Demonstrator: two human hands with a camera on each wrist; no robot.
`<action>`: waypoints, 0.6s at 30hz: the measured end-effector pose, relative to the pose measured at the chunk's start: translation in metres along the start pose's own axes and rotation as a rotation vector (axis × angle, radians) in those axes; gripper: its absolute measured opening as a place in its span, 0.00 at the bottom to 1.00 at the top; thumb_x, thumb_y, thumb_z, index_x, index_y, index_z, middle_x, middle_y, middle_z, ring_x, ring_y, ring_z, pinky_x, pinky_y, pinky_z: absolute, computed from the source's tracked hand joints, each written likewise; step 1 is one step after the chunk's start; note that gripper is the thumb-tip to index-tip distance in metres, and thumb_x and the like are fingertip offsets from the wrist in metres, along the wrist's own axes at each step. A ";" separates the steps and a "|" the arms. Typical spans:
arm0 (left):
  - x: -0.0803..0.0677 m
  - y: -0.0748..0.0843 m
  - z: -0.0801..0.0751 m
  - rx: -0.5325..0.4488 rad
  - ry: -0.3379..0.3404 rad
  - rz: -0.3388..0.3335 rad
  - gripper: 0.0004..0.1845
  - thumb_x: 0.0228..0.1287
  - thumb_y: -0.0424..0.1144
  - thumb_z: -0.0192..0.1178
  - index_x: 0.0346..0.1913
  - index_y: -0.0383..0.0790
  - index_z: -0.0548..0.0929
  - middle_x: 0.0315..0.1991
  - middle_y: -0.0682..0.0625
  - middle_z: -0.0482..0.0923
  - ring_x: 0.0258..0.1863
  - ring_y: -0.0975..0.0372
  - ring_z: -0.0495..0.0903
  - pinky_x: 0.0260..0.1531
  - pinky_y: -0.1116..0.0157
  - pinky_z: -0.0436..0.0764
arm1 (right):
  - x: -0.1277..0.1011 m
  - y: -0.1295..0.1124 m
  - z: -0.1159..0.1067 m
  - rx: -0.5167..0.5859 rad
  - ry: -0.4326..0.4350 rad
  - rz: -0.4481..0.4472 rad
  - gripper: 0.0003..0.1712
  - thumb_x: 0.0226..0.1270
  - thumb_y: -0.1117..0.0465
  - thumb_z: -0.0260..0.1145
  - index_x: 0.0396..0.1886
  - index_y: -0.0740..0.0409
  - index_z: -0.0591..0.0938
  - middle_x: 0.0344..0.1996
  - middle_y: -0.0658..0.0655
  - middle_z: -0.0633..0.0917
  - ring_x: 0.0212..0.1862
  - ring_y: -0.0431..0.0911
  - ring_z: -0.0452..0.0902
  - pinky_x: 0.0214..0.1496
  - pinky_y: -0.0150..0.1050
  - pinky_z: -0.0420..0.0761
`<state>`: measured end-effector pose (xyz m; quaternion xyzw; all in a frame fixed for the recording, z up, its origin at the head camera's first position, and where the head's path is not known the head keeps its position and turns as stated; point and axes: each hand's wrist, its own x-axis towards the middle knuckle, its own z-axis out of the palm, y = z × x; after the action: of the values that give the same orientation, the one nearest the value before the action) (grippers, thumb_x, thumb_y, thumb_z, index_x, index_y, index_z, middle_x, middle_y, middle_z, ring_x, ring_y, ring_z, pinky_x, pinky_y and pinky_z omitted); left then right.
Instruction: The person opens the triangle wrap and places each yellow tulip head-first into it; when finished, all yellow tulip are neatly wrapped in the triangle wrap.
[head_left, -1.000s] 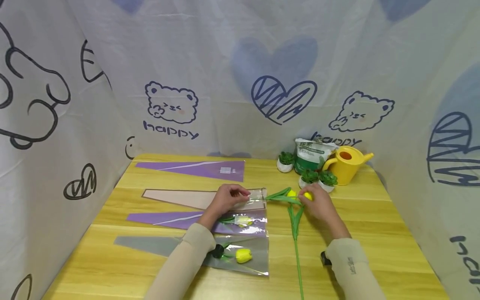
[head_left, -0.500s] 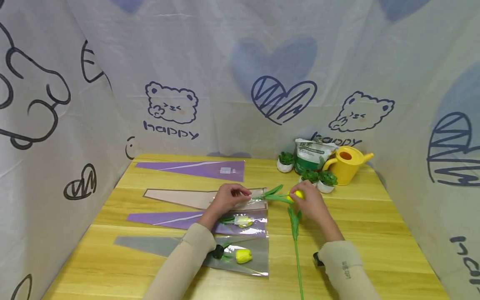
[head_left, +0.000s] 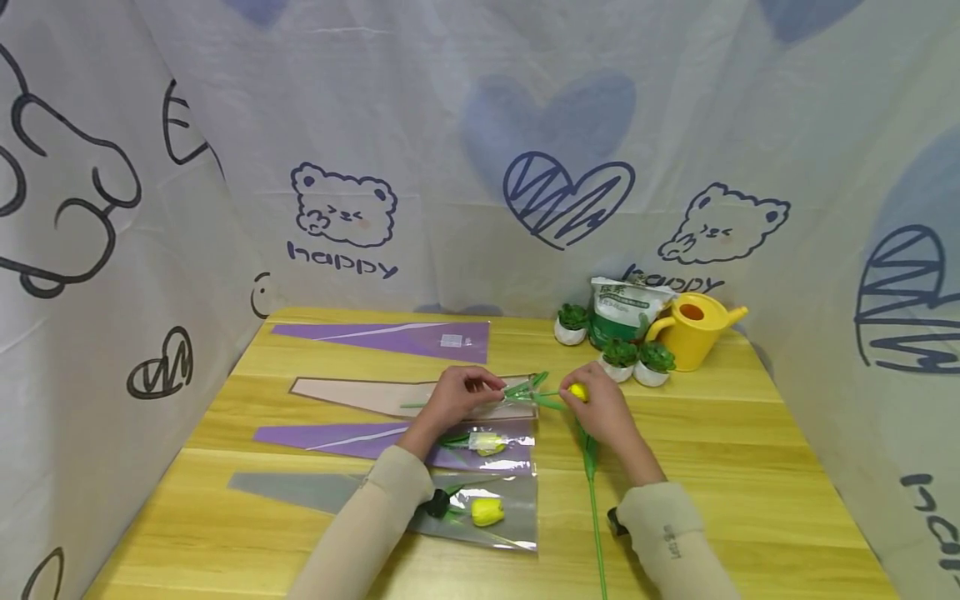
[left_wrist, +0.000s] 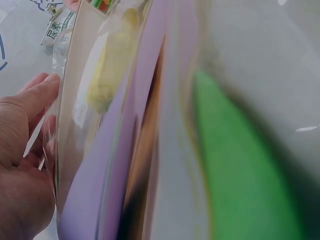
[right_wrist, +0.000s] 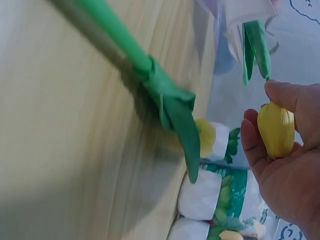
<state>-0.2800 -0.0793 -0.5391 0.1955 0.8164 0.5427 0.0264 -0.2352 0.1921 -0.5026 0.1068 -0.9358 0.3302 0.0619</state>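
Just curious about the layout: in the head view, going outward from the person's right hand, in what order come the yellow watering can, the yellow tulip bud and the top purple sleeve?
1. Yellow tulip bud: held in the right hand.
2. Yellow watering can: back right of the table.
3. Top purple sleeve: back left.

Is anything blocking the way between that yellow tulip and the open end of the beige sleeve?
Nothing visible does. The right hand holds the yellow tulip by its bloom, and the left hand holds the beige sleeve open. The leaves are already at the sleeve's mouth.
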 end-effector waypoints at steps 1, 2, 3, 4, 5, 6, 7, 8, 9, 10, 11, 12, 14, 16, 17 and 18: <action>0.000 0.000 0.000 0.000 0.000 0.003 0.06 0.61 0.38 0.76 0.41 0.46 0.93 0.36 0.53 0.88 0.29 0.62 0.76 0.29 0.71 0.74 | 0.000 -0.002 0.001 0.002 0.000 0.002 0.04 0.74 0.61 0.69 0.41 0.57 0.86 0.47 0.61 0.80 0.52 0.58 0.78 0.60 0.57 0.78; 0.000 0.001 0.000 -0.001 -0.001 0.008 0.06 0.61 0.38 0.75 0.42 0.46 0.93 0.37 0.53 0.88 0.29 0.62 0.76 0.29 0.71 0.74 | 0.000 -0.003 0.002 0.004 0.001 0.002 0.04 0.74 0.61 0.69 0.41 0.57 0.86 0.47 0.61 0.81 0.52 0.58 0.79 0.60 0.57 0.79; 0.000 0.001 0.000 -0.002 -0.001 0.011 0.06 0.62 0.38 0.75 0.41 0.46 0.93 0.37 0.52 0.88 0.28 0.63 0.76 0.29 0.71 0.74 | 0.000 -0.005 0.003 0.005 0.002 -0.001 0.04 0.74 0.61 0.69 0.41 0.57 0.86 0.47 0.62 0.81 0.52 0.58 0.79 0.59 0.57 0.79; 0.000 0.001 0.001 -0.005 0.000 0.014 0.06 0.61 0.38 0.75 0.41 0.45 0.93 0.37 0.52 0.88 0.28 0.63 0.76 0.29 0.71 0.74 | 0.001 -0.006 0.004 0.010 0.004 0.001 0.04 0.74 0.61 0.69 0.41 0.57 0.86 0.47 0.61 0.81 0.51 0.58 0.78 0.59 0.57 0.79; -0.001 0.002 0.001 -0.007 0.001 0.016 0.06 0.62 0.38 0.75 0.41 0.45 0.93 0.37 0.52 0.88 0.28 0.63 0.76 0.28 0.71 0.74 | 0.001 -0.007 0.006 0.017 0.006 0.001 0.04 0.73 0.61 0.69 0.40 0.58 0.86 0.46 0.61 0.81 0.51 0.58 0.78 0.59 0.57 0.79; -0.001 0.002 0.001 -0.010 0.001 0.016 0.06 0.62 0.38 0.75 0.41 0.45 0.93 0.37 0.52 0.88 0.28 0.64 0.76 0.28 0.71 0.74 | 0.001 -0.007 0.007 0.019 0.010 0.001 0.04 0.73 0.61 0.69 0.40 0.57 0.86 0.46 0.61 0.81 0.50 0.57 0.78 0.58 0.56 0.79; -0.001 0.003 0.001 -0.013 0.003 0.017 0.06 0.62 0.38 0.75 0.41 0.44 0.93 0.37 0.52 0.88 0.28 0.64 0.76 0.28 0.71 0.74 | 0.001 -0.008 0.009 0.020 0.012 0.001 0.04 0.73 0.62 0.69 0.40 0.57 0.86 0.45 0.60 0.81 0.50 0.57 0.78 0.57 0.56 0.80; -0.001 0.003 0.001 -0.016 0.005 0.018 0.06 0.62 0.38 0.75 0.41 0.44 0.93 0.37 0.52 0.88 0.28 0.64 0.76 0.28 0.71 0.74 | 0.002 -0.009 0.010 0.023 0.015 0.002 0.04 0.73 0.62 0.69 0.40 0.57 0.87 0.45 0.60 0.81 0.50 0.57 0.78 0.57 0.56 0.80; -0.001 0.004 0.001 -0.019 0.006 0.018 0.06 0.62 0.38 0.75 0.41 0.44 0.93 0.37 0.52 0.88 0.28 0.64 0.75 0.28 0.71 0.74 | 0.002 -0.009 0.012 0.026 0.017 0.001 0.03 0.73 0.62 0.70 0.40 0.57 0.87 0.45 0.60 0.81 0.49 0.56 0.79 0.57 0.56 0.80; -0.001 0.004 0.002 -0.020 0.008 0.018 0.06 0.62 0.38 0.75 0.41 0.44 0.93 0.36 0.52 0.89 0.28 0.64 0.76 0.28 0.71 0.74 | 0.003 -0.010 0.013 0.029 0.018 0.007 0.03 0.72 0.62 0.70 0.39 0.57 0.87 0.45 0.60 0.81 0.50 0.56 0.79 0.58 0.56 0.79; -0.001 0.004 0.002 -0.020 0.008 0.017 0.06 0.62 0.38 0.75 0.41 0.45 0.93 0.36 0.52 0.89 0.28 0.64 0.76 0.28 0.71 0.74 | 0.003 -0.010 0.015 0.030 0.019 0.006 0.03 0.72 0.62 0.70 0.39 0.57 0.87 0.44 0.60 0.81 0.50 0.56 0.79 0.58 0.55 0.79; -0.001 0.004 0.002 -0.020 0.009 0.016 0.06 0.61 0.38 0.75 0.40 0.45 0.93 0.36 0.52 0.89 0.28 0.64 0.76 0.28 0.71 0.74 | 0.003 -0.010 0.016 0.029 0.017 0.008 0.03 0.72 0.62 0.70 0.39 0.57 0.87 0.45 0.60 0.81 0.50 0.56 0.79 0.58 0.55 0.79; -0.001 0.005 0.003 -0.021 0.009 0.014 0.06 0.61 0.38 0.76 0.40 0.45 0.93 0.36 0.52 0.89 0.28 0.64 0.76 0.28 0.71 0.74 | 0.004 -0.011 0.019 0.031 0.015 0.013 0.03 0.72 0.62 0.70 0.39 0.57 0.87 0.45 0.59 0.81 0.50 0.56 0.79 0.59 0.55 0.79; 0.000 0.005 0.003 -0.022 0.010 0.013 0.06 0.60 0.38 0.76 0.40 0.45 0.93 0.36 0.52 0.89 0.28 0.64 0.76 0.28 0.71 0.74 | 0.005 -0.012 0.021 0.029 0.015 0.015 0.03 0.72 0.62 0.70 0.39 0.57 0.86 0.45 0.59 0.80 0.51 0.56 0.79 0.59 0.55 0.79; 0.000 0.005 0.003 -0.022 0.011 0.014 0.06 0.60 0.38 0.76 0.40 0.45 0.93 0.36 0.52 0.89 0.28 0.64 0.76 0.28 0.71 0.74 | 0.005 -0.013 0.022 0.031 0.015 0.015 0.03 0.72 0.62 0.70 0.39 0.57 0.86 0.45 0.59 0.80 0.51 0.56 0.79 0.59 0.55 0.79; 0.000 0.004 0.004 -0.022 0.012 0.016 0.06 0.60 0.38 0.76 0.40 0.45 0.93 0.36 0.52 0.89 0.27 0.64 0.76 0.27 0.71 0.74 | 0.006 -0.014 0.023 0.033 0.015 0.016 0.03 0.72 0.61 0.70 0.39 0.57 0.86 0.45 0.59 0.80 0.51 0.57 0.79 0.60 0.55 0.79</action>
<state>-0.2780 -0.0746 -0.5367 0.1987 0.8089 0.5530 0.0194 -0.2387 0.1661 -0.5109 0.0981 -0.9306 0.3467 0.0644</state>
